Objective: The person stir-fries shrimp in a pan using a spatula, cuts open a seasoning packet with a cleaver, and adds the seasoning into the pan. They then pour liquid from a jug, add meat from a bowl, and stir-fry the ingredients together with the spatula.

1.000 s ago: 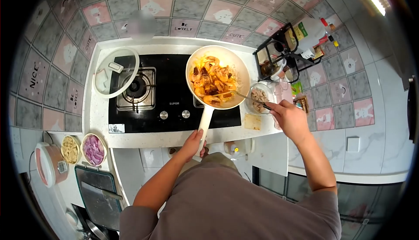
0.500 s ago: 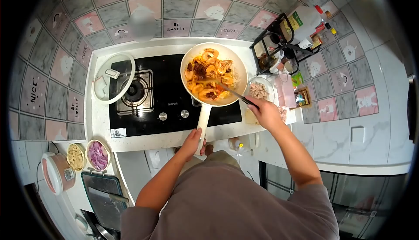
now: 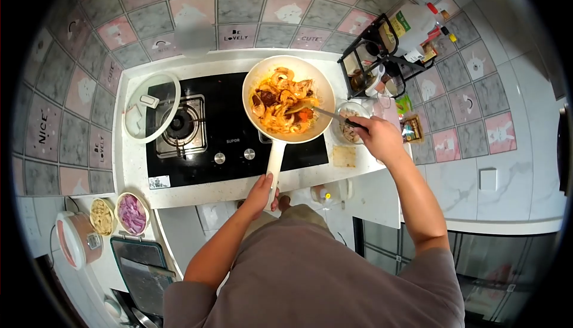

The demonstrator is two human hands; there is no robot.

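Observation:
My left hand (image 3: 261,195) is wrapped round the handle of a cream frying pan (image 3: 323,86) on the right side of the black hob. Inside lie glossy orange-brown curled pieces (image 3: 280,98) that look like shrimp, with dark red sauce among them. My right hand (image 3: 382,139) grips the black handle of a spatula (image 3: 332,114), which slants over the pan's right rim. Its head is among the food. Below the spatula's handle, partly hidden by it and my right hand, is a clear bowl of pale chopped pieces (image 3: 351,132).
A glass lid (image 3: 177,98) lies left of the burner (image 3: 180,125). At right stand a black rack (image 3: 352,68) and a large bottle (image 3: 412,26). Bowls of purple slices (image 3: 132,213) and beige pieces (image 3: 102,217) sit lower left, near a cleaver (image 3: 146,267) on a board (image 3: 140,292).
My right hand has moved right and away from me, bringing the spatula's head rightward through the food. My left hand keeps its hold on the pan's handle.

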